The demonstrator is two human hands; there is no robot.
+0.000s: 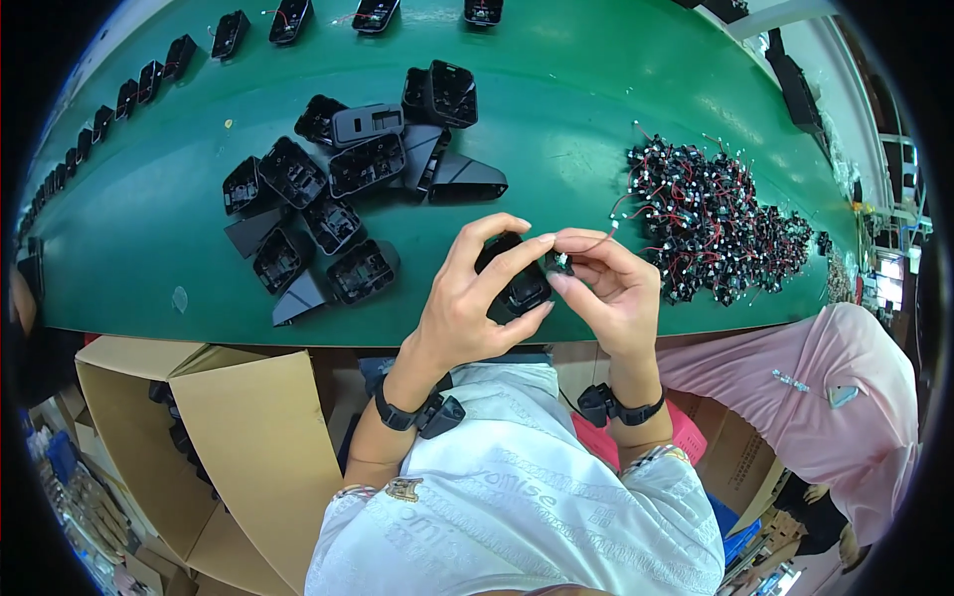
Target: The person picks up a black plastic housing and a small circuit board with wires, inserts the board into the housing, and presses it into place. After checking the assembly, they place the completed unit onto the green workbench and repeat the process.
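Note:
My left hand (475,293) is wrapped round a black plastic housing (525,286), its open side partly hidden by my fingers. Beside it, my right hand (611,288) pinches a small black part with a white connector (562,262) at the housing's right edge; thin red wire (596,243) trails from it. I cannot tell whether the part touches the housing. A loose group of black housings (366,164) lies on the green table ahead and to the left. To the right spreads a heap of small black wired parts (701,223) with red leads and white connectors.
A row of black housings (231,36) runs along the far and left side of the green table (556,89). An open cardboard box (258,447) stands below the near edge at left. Pink cloth (805,387) hangs at the right. Another person appears at lower right.

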